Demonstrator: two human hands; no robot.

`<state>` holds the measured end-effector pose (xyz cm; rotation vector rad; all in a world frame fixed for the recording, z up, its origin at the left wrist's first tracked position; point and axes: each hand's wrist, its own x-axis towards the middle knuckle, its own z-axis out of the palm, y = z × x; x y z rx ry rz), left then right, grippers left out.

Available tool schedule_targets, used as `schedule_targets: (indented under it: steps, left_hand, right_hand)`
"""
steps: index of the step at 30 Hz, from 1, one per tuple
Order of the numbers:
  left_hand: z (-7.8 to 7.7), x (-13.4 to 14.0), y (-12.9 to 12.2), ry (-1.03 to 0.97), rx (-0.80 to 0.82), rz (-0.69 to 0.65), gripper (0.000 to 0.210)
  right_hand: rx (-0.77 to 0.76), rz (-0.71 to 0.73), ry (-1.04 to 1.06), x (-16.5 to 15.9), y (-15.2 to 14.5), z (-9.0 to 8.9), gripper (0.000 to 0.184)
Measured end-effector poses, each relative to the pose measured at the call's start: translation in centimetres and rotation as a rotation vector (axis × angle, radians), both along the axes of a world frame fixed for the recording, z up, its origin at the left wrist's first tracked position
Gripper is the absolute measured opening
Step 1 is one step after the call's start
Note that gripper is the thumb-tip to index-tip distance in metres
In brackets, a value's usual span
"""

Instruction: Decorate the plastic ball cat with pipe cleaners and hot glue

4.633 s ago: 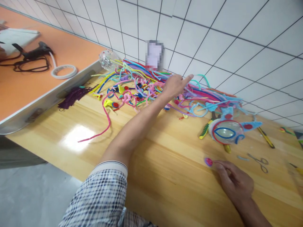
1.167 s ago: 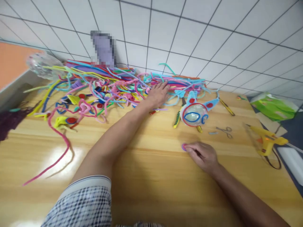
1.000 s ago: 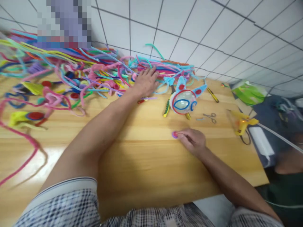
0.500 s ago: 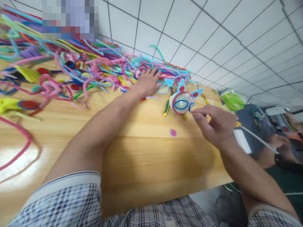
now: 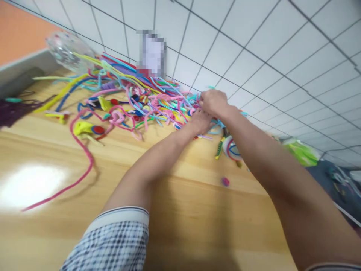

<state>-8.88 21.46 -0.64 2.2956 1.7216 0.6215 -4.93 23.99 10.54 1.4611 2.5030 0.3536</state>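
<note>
My left hand lies on the heap of coloured pipe cleaners, its fingers stretched out over them and partly covered by my other hand. Just above and beyond it, my right hand is closed with curled fingers at the heap's right end. A green pipe cleaner tip shows past its knuckles; whether the fingers hold it is hidden. Beneath my right forearm, partly covered, is a round white piece with red and blue pipe cleaner outlines. Pliers with green and yellow handles lie beside it.
A small pink and purple disc lies on the wooden table. At left are a long pink pipe cleaner, a yellow piece with a red disc and a clear plastic bag. A tiled wall stands behind; a green bag sits at right.
My right hand has moved left from beside the round piece to the pipe cleaner heap, next to my left hand. My left hand stays on the heap. The view has swung left.
</note>
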Motion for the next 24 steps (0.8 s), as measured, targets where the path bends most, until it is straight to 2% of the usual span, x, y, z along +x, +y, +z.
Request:
schedule_targets:
  steps: [3,7,11,18,24]
  left_hand:
    - [0.0,0.3,0.0,0.019,-0.002,-0.009,0.070]
    - [-0.1,0.6,0.3,0.035,0.021,0.003,0.071]
    - [-0.2,0.8,0.6,0.036,0.023,0.017,0.070]
    - [-0.8,1.0,1.0,0.110,0.080,-0.084,0.062]
    - [-0.3,0.8,0.6,0.121,0.063,-0.081,0.064]
  right_hand:
    - [0.015,-0.039,0.005,-0.2,1.9,-1.9,0.048]
    - [0.009,-0.061,-0.001,0.4,3.6,-3.1,0.048]
    - [0.029,-0.050,0.008,0.6,4.1,-3.9,0.047]
    - [0.071,-0.016,0.036,1.0,3.9,-4.7,0.048]
    - [0.099,0.038,0.099,1.8,3.9,-4.9,0.045]
